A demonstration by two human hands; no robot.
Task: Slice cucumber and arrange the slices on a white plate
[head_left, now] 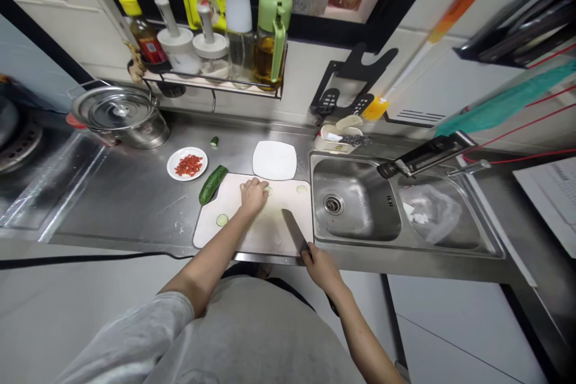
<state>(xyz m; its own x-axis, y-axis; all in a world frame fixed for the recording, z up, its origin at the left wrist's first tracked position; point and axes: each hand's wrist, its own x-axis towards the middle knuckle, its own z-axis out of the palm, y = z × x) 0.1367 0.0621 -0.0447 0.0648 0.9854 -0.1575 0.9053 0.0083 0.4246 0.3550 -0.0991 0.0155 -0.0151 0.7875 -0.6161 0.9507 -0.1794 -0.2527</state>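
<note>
My left hand point(254, 196) is over the upper middle of a white cutting board point(270, 234), its fingers closed on a cucumber slice point(269, 191) whose pale edge shows past the fingertips. My right hand point(322, 267) grips a kitchen knife point(295, 230) by its dark handle; the blade points up and left over the board's right side, apart from the slices. One cucumber slice point(222, 220) lies at the board's left, another pale slice at its upper right corner. A cucumber piece point(213, 185) rests against the board's upper left edge.
Behind the board stands a white square plate point(274, 159). To the left are a small plate of chopped red pieces point(188, 164), a cucumber end point(215, 141) and a lidded steel pot point(121, 111). A double sink point(360, 207) adjoins on the right. Bottles fill a wall rack point(216, 83).
</note>
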